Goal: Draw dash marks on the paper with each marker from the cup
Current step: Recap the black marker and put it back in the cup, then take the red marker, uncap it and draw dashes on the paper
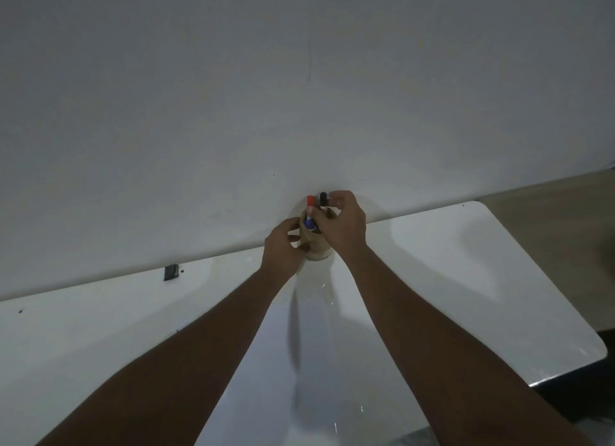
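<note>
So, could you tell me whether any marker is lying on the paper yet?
No, the red-capped marker and black-capped marker stand in the cup, and the paper is bare.

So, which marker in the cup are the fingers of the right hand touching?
The black-capped marker: the right hand's fingertips are on its cap. The red-capped marker beside it and the blue one are untouched.

Plain indoor room, kind unclear: could be home or bare office. Dim light. Blank white wall (299, 96) fills most of view, faint vertical crack in it. White glossy table (482, 279) with rounded corners pushed against wall. Brownish floor (549, 196) at right. Small dark object (171, 272) at table's back edge, too blurred to identify.
</note>
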